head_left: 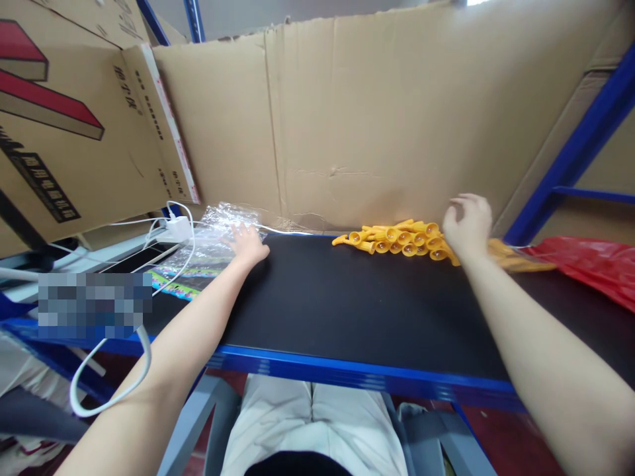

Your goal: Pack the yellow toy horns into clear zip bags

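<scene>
My left hand (pixel 248 244) lies with its fingers spread on crinkled clear plastic bags (pixel 218 221) at the left of the black tabletop (pixel 327 304). Some of the bags have a colourful printed strip (pixel 181 285). My right hand (pixel 469 221) is raised beside the right end of a pile of yellow trumpet-shaped plastic pieces (pixel 397 239). Its fingers are loosely curved, apart from the thumb, with nothing visible between them. Most of the pieces point their round open ends towards me. Behind my right wrist lies a yellow item in clear plastic (pixel 518 256), partly hidden.
A red plastic bag (pixel 590 264) lies at the far right. White cables and a charger plug (pixel 179 228) are at the left, near a blurred-out object (pixel 94 305). Cardboard (pixel 347 119) walls the back. A blue frame (pixel 347 377) edges the table.
</scene>
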Demonstrator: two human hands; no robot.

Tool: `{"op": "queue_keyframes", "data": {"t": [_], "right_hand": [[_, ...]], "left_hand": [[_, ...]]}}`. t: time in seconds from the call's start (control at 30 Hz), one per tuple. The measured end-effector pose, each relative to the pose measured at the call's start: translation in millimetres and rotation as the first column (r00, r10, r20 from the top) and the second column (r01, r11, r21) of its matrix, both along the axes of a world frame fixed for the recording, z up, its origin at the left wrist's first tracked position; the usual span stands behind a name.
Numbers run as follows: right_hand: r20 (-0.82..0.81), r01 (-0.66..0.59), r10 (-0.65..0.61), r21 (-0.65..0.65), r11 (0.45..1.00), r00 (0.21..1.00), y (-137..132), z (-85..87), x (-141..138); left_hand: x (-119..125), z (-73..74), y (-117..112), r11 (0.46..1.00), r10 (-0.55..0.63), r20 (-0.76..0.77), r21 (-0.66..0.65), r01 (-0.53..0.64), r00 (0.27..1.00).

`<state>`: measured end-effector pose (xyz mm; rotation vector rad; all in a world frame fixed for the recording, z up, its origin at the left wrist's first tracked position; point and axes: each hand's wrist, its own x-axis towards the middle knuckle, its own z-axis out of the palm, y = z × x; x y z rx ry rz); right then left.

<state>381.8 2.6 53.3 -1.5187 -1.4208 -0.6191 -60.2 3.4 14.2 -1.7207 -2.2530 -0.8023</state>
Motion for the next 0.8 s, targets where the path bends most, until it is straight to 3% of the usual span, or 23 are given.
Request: {"op": "queue_keyframes", "data": {"t": [0.1, 0.27, 0.37, 0.47, 0.57, 0.7, 0.8], "right_hand": [[0.116, -0.123, 0.124, -0.017, 0.992, 0.985, -1, -2.4, -22], [0.251, -0.280, 0.301, -0.116, 0.953, 0.920, -6, -4.7, -55], [0.324, -0.325, 0.370, -0.186, 0.927, 0.871, -8, -6.0, -66], [0.373, -0.327, 0.403, -0.251, 0.911, 0.836, -5, -10.0, -68], [0.384, -0.305, 0.413, -0.312, 0.900, 0.826, 1, -16.5, -65], [0.389, -0.286, 0.452, -0.413, 0.865, 0.803, 9, -26.5, -59], [0.390, -0.246, 0.455, -0.479, 0.843, 0.800, 13, -32.4, -57]], "left_hand": [[-15, -7.1, 10, 0.987, 0.090, 0.138, -0.145, -0.070, 0.986], [-33, -9.7, 22, 0.986, -0.032, 0.146, -0.158, 0.056, 0.989], [-37, -5.2, 22, 0.987, -0.041, 0.121, -0.150, 0.059, 0.992], [-32, 2.9, 15, 0.996, -0.032, 0.106, -0.079, 0.041, 0.994], [-22, 12.4, 5, 0.992, -0.085, 0.084, 0.098, 0.077, 0.993], [2, 20.0, -5, 0.895, -0.351, -0.030, 0.282, 0.345, 0.936], [26, 17.5, -12, 0.767, -0.570, -0.151, 0.255, 0.589, 0.808]]}}
